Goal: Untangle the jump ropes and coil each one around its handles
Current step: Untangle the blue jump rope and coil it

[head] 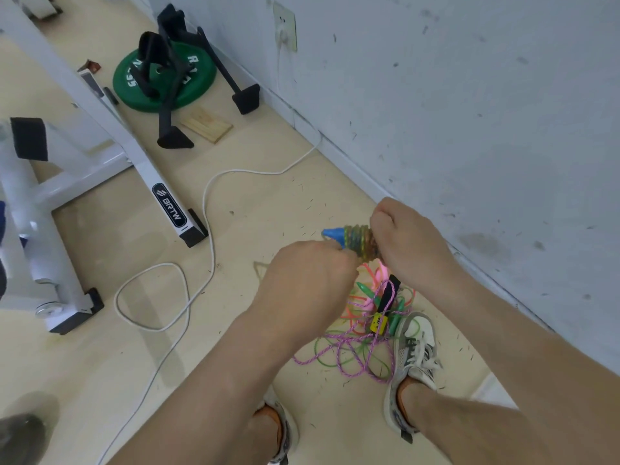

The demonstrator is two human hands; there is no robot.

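A: Status?
B: My left hand (312, 273) is curled at the blue handle (332, 233); grip hidden, can't tell. Yellow-green rope (360, 241) coiled round it, midair. Tangled ropes (365, 344) lie on the floor (268, 203) below, touching my shoe (417, 350). My right hand (409, 243) clenches the coil's far end.

A home gym corner: green weight plate (164, 77) far left, white exercise-machine frame (110, 129) beside it, jump ropes (369, 330) tangled on the pale floor (268, 196) near the wall (469, 95).

The beige floor (268, 203) bears tangled jump ropes (365, 333), a white cable (205, 209) and a green weight plate (198, 85).
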